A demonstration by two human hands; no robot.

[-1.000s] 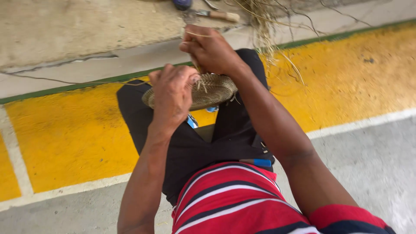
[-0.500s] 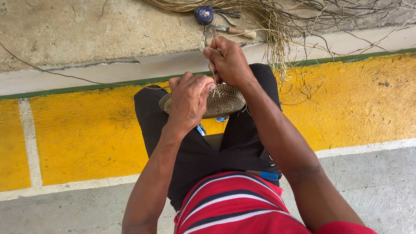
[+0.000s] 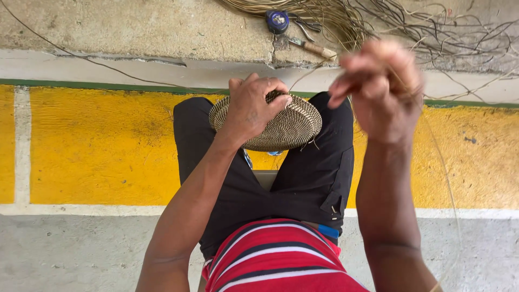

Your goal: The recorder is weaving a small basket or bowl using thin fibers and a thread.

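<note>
- A round woven basket base (image 3: 281, 127) is held on the person's lap, over the knees in black trousers (image 3: 303, 184). It is made of tightly coiled fibre, pale tan and dark brown, domed slightly, with loose ends sticking out at its rim.
- The left hand (image 3: 251, 108) is laid over the disc's left part, its fingers (image 3: 278, 103) curled down and gripping it.
- The right hand (image 3: 381, 89) is raised beside the disc and blurred; its fingers (image 3: 348, 81) are pinched together on a thin pale strand (image 3: 446, 178), which trails down past the forearm.
- A red striped shirt (image 3: 275, 259) is seen at the bottom.
- Beyond the knees, a yellow painted band (image 3: 102, 146) crosses the floor.
- On the concrete ledge (image 3: 135, 27) at the top lie a bundle of fibres (image 3: 335, 16), a blue tape measure (image 3: 277, 20) and a wooden-handled tool (image 3: 313, 47).
</note>
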